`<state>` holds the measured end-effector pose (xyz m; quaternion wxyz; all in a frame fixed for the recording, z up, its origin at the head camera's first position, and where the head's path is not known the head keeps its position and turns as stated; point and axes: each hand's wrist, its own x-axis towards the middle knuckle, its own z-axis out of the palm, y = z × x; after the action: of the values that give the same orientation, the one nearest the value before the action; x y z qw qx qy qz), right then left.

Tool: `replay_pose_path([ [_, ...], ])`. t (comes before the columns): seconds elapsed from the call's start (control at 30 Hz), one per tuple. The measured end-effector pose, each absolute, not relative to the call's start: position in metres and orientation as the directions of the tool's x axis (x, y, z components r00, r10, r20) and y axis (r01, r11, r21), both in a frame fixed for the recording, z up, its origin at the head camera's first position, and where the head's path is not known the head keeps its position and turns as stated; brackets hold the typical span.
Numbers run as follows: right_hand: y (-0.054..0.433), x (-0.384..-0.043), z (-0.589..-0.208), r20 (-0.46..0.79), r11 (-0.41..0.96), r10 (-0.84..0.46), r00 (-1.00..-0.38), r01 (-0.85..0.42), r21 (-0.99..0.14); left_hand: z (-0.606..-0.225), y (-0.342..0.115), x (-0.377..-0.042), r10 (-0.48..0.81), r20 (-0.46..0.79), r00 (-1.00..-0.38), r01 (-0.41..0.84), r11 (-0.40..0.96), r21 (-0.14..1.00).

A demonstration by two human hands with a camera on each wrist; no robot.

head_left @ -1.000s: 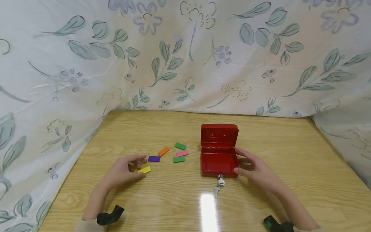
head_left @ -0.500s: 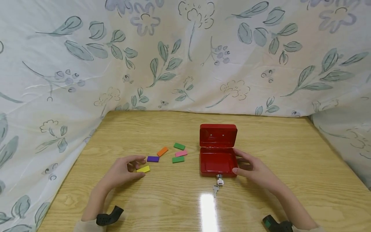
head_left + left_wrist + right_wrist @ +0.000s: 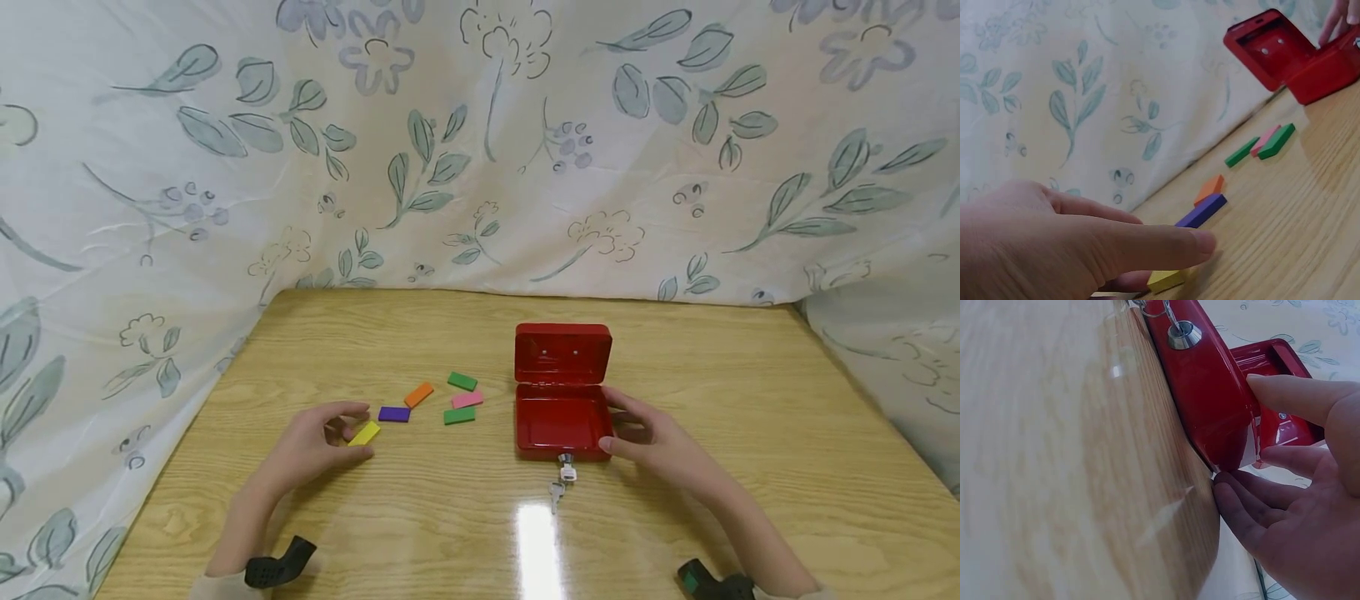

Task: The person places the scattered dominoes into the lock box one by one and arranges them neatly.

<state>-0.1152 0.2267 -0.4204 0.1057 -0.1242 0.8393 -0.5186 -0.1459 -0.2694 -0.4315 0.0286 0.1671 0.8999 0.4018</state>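
My left hand (image 3: 315, 437) is at the left, fingers curved around a small flat yellow block (image 3: 364, 433). In the left wrist view the thumb crosses in front of the yellow block (image 3: 1166, 280), hiding part of it; the block is low at the table. A red metal cash box (image 3: 564, 421) stands with its lid (image 3: 562, 354) raised and nothing inside. My right hand (image 3: 660, 446) holds its right side, thumb at the front corner. Seen from the right wrist, the fingertips (image 3: 1225, 481) touch the box's lower edge. A key (image 3: 1172, 315) sits in the front lock (image 3: 1184, 336).
Between the hands lie a purple block (image 3: 393, 414), an orange block (image 3: 418, 395), a pink block (image 3: 467, 400) and two green blocks (image 3: 462, 381). A second key (image 3: 556, 493) hangs before the box. Floral cloth (image 3: 480, 167) rises behind the wooden table (image 3: 420, 517).
Under the left fingers the yellow block has turned, its right end pointing more toward the back, and has shifted slightly left. The right hand remains at the box.
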Motion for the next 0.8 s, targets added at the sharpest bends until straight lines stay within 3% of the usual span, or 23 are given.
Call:
replay_pose_path([
  [0.43, 0.2270, -0.1152, -0.4209, -0.066, 0.425, -0.303, -0.951, -0.073, -0.902, -0.4318, -0.2774, -0.1470, 0.412, 0.049, -0.910, 0.302, 0.576, 0.760],
  [0.8, 0.2277, -0.1155, -0.4219, -0.069, 0.417, -0.301, -0.951, -0.066, -0.906, -0.4305, -0.2773, -0.1452, 0.406, 0.034, -0.913, 0.282, 0.572, 0.770],
])
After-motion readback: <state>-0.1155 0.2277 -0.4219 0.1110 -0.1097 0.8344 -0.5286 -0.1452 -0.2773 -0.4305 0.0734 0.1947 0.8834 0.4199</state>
